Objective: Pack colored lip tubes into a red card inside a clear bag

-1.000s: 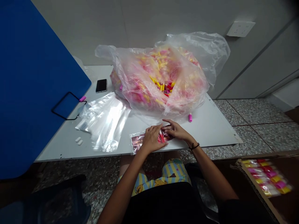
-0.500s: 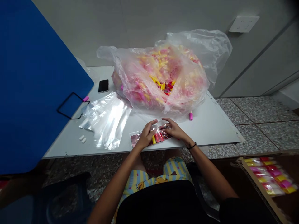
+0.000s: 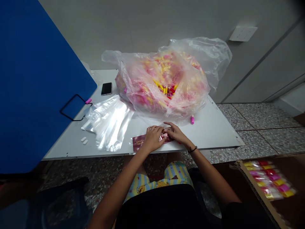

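Observation:
A clear plastic packet (image 3: 138, 143) with a dark red printed card inside lies flat near the table's front edge. My left hand (image 3: 154, 138) lies over its middle, fingers together and bent down onto it, covering most of what is inside. My right hand (image 3: 177, 133) grips the packet's right part, with the thumb tucked in and the index finger stretched beyond. Between the hands a little shiny plastic with red and pink shows. A big translucent bag (image 3: 143, 95) of yellow, red and pink capped tubes stands behind them, its mouth partly open.
Left of my hands lies a fan of clear plastic sleeves (image 3: 114, 124), with a phone (image 3: 106, 88) behind and two small white pieces (image 3: 84, 140) beside. A pink-capped tube (image 3: 192, 120) sits to the right. A cardboard box (image 3: 259, 194) at lower right holds filled packets (image 3: 271, 178). A blue panel (image 3: 43, 89) borders the left.
My left hand has moved right, over the yellow and red tubes in the packet, and now hides them. The right fingers have closed in toward the left hand. The view has shifted slightly.

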### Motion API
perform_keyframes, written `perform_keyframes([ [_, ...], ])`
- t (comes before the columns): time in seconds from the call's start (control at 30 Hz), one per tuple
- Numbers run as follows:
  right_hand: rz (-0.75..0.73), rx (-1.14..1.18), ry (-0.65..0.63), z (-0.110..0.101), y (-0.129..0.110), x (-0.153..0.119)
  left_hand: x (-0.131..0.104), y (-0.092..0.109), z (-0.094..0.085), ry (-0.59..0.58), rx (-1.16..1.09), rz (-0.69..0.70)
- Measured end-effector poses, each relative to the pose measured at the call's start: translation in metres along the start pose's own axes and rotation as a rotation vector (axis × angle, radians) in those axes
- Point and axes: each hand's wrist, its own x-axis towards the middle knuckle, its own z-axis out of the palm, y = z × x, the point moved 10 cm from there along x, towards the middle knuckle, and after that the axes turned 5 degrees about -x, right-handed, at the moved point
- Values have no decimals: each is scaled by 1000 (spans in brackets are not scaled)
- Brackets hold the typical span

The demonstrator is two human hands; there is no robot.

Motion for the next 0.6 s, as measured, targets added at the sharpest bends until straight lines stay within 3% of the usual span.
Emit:
perform_keyframes([
  [0.07,22,49,191,-18,7,-1,-2,9,4,12,121,27],
  [0.2,25,281,576,-68,21,-18,-6,12,10,36,146,34],
  [0.33,-104,385,731,-99,10,-33,-9,7,8,79,113,34],
  [0.47,-282,244,795,-94,-18,-42,-10,6,9,85,90,50],
  [0.6,-226,-80,643,-59,-26,-33,-11,6,10,98,82,56],
])
